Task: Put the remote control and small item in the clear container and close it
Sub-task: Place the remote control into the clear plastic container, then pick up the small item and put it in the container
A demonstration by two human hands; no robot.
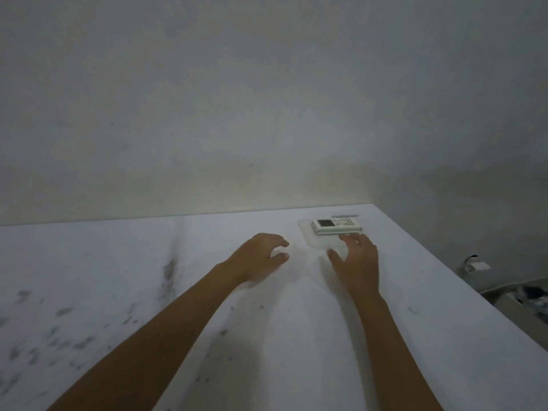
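A white remote control with a dark screen lies at the table's far right, on a flat clear plastic piece. Just behind the remote lies a thin grey small item. The clear container shows only as a faint blurred outline between my hands. My left hand is at its left side, thumb and fingers curved and apart. My right hand is spread at its right side, with the fingertips close to the remote's near edge. Whether either hand touches the plastic is unclear.
The white table carries dark smudges on its left half and stands against a plain grey wall. Its right edge runs diagonally toward me. Beyond that edge, low on the floor, are a small white object and some clutter.
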